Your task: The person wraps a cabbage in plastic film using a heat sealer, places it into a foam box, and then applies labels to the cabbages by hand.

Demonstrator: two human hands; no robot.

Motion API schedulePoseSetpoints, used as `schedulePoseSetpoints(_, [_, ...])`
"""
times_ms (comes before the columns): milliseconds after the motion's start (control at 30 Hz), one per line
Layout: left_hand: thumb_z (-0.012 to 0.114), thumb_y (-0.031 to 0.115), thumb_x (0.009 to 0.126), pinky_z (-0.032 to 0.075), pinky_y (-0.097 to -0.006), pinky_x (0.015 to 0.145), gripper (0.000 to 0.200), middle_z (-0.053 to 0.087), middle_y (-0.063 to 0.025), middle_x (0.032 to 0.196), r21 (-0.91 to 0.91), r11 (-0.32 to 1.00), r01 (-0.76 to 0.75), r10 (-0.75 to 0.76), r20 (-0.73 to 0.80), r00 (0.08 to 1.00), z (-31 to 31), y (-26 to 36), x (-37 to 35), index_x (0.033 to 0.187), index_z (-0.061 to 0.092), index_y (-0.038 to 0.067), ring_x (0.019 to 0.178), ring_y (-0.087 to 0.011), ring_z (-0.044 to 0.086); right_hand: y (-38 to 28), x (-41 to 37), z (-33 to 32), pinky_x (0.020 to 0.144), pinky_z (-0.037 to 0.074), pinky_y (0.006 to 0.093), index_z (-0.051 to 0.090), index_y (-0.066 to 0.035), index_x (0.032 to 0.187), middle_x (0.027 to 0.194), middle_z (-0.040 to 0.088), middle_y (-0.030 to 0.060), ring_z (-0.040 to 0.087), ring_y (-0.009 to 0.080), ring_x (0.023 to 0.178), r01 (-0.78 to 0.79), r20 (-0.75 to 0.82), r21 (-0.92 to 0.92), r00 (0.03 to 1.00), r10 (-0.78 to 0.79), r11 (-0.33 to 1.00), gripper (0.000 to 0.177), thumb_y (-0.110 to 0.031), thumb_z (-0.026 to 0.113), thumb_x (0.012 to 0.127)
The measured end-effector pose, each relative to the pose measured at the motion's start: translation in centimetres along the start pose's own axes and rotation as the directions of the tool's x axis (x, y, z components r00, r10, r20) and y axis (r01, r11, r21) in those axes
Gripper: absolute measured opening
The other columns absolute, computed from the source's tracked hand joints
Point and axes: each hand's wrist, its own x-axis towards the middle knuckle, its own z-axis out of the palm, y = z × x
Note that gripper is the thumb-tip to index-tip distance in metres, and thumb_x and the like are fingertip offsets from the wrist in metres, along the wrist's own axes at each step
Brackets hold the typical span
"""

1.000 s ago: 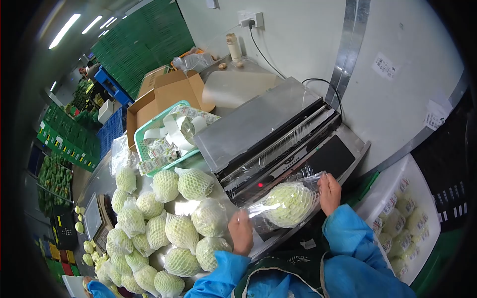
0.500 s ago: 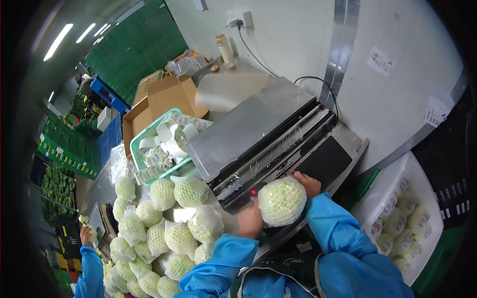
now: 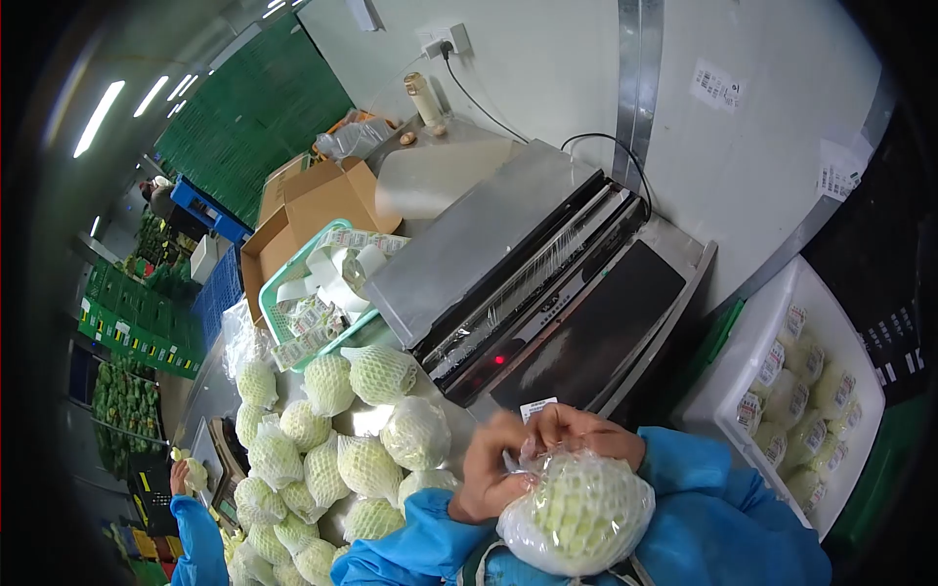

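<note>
A round, pale green piece of produce (image 3: pixel 581 513) in a white foam net and clear plastic film sits close against my body. My left hand (image 3: pixel 491 474) is closed at its upper left, fingers pinching the film. On the top side my right hand (image 3: pixel 586 436) has its fingers bent together on the gathered film, close to the left fingertips. Just beyond the hands, a small white label (image 3: pixel 536 407) lies at the front of the wrapping machine (image 3: pixel 596 332), whose red light is lit. Many similar netted pieces (image 3: pixel 366 469) are heaped to my left.
A white foam box (image 3: pixel 699 415) with labelled, wrapped produce stands at right. Behind the heap are a green basket (image 3: pixel 269 298) of label strips and an open cardboard box (image 3: pixel 327 200). Another person's blue sleeve and hand (image 3: pixel 180 477) show at far left.
Both hands have drawn the produce off the machine's front, nearer my body, and come together on its film. A label now shows at the machine's front. The view has shifted slightly.
</note>
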Motion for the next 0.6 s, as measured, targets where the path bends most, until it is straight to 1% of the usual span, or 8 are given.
schedulePoseSetpoints(67, [0.064,0.032,0.076,0.038,-0.0362,0.085,0.056,0.048,-0.0159,0.113,-0.115,0.993,-0.006,-0.003,-0.083,0.997,1.5,2.4,0.9,0.118,0.044,0.001,0.106,-0.0231,0.049,-0.2,-0.5,1.8,0.092,0.031,0.0317,0.039,-0.003,0.109,0.108,0.042,0.0093,0.043,0.0172,0.104,0.033,0.033,0.033,0.999,-0.034,0.999,0.031,-0.016,0.052,0.084])
schedulePoseSetpoints(133, [0.062,0.042,0.076,0.027,-0.0351,0.1,0.079,0.027,-0.0152,0.137,-0.534,0.656,0.533,-0.468,0.267,0.843,2.3,5.2,1.2,0.134,0.026,0.003,0.129,-0.0198,0.026,-0.9,-1.0,4.7,0.088,0.035,0.0286,0.033,-0.004,0.122,0.107,0.044,0.007,0.044,0.0123,0.101,0.113,-0.196,-0.44,0.956,-0.218,0.891,0.044,-0.02,0.054,0.088])
schedulePoseSetpoints(200, [0.058,0.043,0.08,0.028,-0.0351,0.101,0.076,0.03,-0.0157,0.136,-0.584,0.511,0.631,-0.478,0.417,0.773,2.7,6.6,1.2,0.136,0.025,0.004,0.129,-0.0208,0.028,-0.8,-2.6,5.0,0.089,0.036,0.0322,0.032,-0.003,0.129,0.113,0.046,0.0095,0.045,0.0156,0.106,0.07,-0.334,-0.66,0.864,-0.376,0.748,0.046,-0.018,0.052,0.089])
schedulePoseSetpoints(267, [0.054,0.043,0.084,0.029,-0.0351,0.102,0.073,0.033,-0.0161,0.135,-0.582,0.244,0.776,-0.49,0.616,0.616,3.4,6.6,0.8,0.137,0.025,0.004,0.129,-0.0218,0.03,-1.5,-4.6,5.8,0.092,0.036,0.0351,0.037,-0.003,0.128,0.117,0.048,0.0134,0.046,0.021,0.109,0.036,0.159,-0.982,0.686,-0.71,-0.186,0.047,-0.019,0.054,0.087])
schedulePoseSetpoints(333, [0.053,0.042,0.085,0.03,-0.0351,0.102,0.07,0.035,-0.0161,0.134,-0.508,0.069,0.859,-0.494,0.731,0.471,4.3,6.4,-0.2,0.137,0.025,0.004,0.127,-0.0219,0.031,-1.2,-6.0,7.1,0.1,0.03,0.0402,0.044,0.0,0.124,0.122,0.044,0.0177,0.042,0.0302,0.116,0.381,0.259,-0.812,0.914,-0.313,0.442,0.057,-0.032,0.064,0.082])
schedulePoseSetpoints(433, [0.052,0.04,0.086,0.031,-0.0351,0.101,0.067,0.037,-0.016,0.132,-0.407,-0.092,0.909,-0.511,0.803,0.308,6.4,6.0,-2.2,0.137,0.026,0.004,0.126,-0.022,0.034,1.2,-9.7,9.4,0.104,0.024,0.0408,0.038,0.0,0.13,0.127,0.041,0.0177,0.035,0.032,0.123,0.299,0.264,-0.943,0.939,-0.221,0.145,0.07,-0.031,0.069,0.077])
schedulePoseSetpoints(500, [0.05,0.038,0.087,0.031,-0.0351,0.1,0.064,0.038,-0.0159,0.131,-0.348,-0.157,0.924,-0.529,0.82,0.219,7.8,5.9,-2.9,0.136,0.027,0.004,0.125,-0.022,0.035,-0.3,-12.7,11.5,0.09,0.041,0.0299,0.045,-0.013,0.129,0.114,0.051,0.0128,0.05,0.0282,0.102,0.201,0.192,-0.98,0.929,-0.316,-0.004,0.063,-0.028,0.07,0.073])
schedulePoseSetpoints(600, [0.049,0.036,0.089,0.032,-0.0351,0.1,0.061,0.04,-0.0158,0.13,-0.29,-0.206,0.934,-0.569,0.812,0.127,10.5,5.7,-3.2,0.136,0.028,0.004,0.123,-0.0221,0.038,1.0,-16.2,10.1,0.089,0.041,0.0309,0.05,-0.002,0.122,0.106,0.054,0.0174,0.052,0.0263,0.102,0.209,0.083,-0.944,0.898,-0.433,0.254,0.059,-0.025,0.071,0.072])
